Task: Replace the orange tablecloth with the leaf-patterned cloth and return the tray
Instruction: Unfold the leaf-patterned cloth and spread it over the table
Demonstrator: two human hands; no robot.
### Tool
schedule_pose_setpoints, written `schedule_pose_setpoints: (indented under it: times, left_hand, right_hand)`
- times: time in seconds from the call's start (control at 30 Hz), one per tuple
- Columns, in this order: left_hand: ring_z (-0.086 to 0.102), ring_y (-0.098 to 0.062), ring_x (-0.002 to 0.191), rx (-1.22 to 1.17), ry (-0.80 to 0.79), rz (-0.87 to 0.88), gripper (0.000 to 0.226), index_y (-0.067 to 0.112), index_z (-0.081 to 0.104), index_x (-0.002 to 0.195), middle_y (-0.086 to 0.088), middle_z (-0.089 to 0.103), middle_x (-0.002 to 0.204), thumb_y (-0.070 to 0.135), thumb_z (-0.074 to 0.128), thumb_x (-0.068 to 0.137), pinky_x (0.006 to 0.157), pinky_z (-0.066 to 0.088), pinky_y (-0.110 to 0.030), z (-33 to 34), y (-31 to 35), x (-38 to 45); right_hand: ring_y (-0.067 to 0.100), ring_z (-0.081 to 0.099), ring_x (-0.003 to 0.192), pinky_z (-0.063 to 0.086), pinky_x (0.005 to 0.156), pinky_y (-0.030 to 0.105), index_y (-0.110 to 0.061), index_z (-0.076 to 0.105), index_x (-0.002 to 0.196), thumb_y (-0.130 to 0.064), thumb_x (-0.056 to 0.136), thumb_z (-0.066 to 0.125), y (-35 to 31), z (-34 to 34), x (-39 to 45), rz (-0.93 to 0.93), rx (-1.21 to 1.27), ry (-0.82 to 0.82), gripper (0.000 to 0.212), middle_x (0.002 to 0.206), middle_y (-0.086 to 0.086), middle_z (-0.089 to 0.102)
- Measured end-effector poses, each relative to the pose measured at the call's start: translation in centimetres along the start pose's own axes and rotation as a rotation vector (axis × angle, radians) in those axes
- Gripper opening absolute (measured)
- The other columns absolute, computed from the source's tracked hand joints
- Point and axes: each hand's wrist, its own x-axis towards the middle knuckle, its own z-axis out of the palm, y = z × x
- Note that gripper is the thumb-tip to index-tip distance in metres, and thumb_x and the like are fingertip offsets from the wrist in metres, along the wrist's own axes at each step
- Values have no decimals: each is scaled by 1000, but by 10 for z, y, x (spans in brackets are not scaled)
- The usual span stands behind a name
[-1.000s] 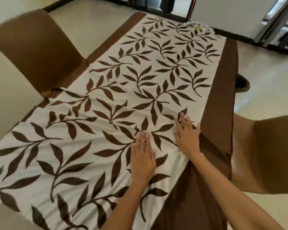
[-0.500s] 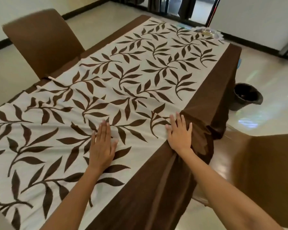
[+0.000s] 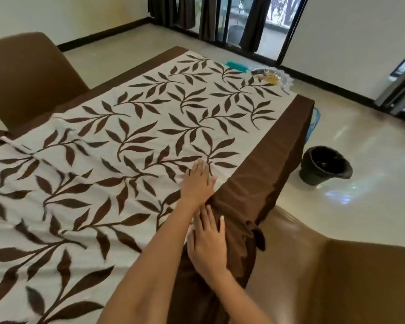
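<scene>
Two hands are lying flat, fingers straight, grasping nothing: your left hand [image 3: 198, 183] is pressing the leaf-patterned cloth [image 3: 131, 146] covering the bench at centre frame, right hand [image 3: 208, 245] resting on its brown border [image 3: 257, 164].

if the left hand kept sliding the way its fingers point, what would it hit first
Probably nothing soon. The left hand lies flat on the leaf-patterned cloth, fingers pointing toward the far end; that line looks free until the tray near the far edge, though depth is unclear.
</scene>
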Motion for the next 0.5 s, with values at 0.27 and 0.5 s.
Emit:
schedule_pose_setpoints:
  times: [0.27, 0.5]
  left_hand:
    - [-6, -19, 147, 27, 113, -49, 60, 11, -1, 151, -7, -8, 160, 39, 16, 101, 117, 3, -40, 31, 50, 55]
    - [-4, -19, 147, -2, 174, -50, 72, 8, -4, 151, -8, -5, 160, 51, 3, 93, 119, 2, -39, 40, 65, 93]
  right_hand:
    - [17, 20, 143, 12, 116, 44, -17, 44, 139, -28, 99, 26, 138, -50, 114, 86, 93, 168, 45, 153, 2, 30]
    - [15, 4, 146, 7, 117, 45, -26, 13, 151, -41, 101, 20, 226, -54, 228, -65, -129, -116, 53, 159, -4, 7]
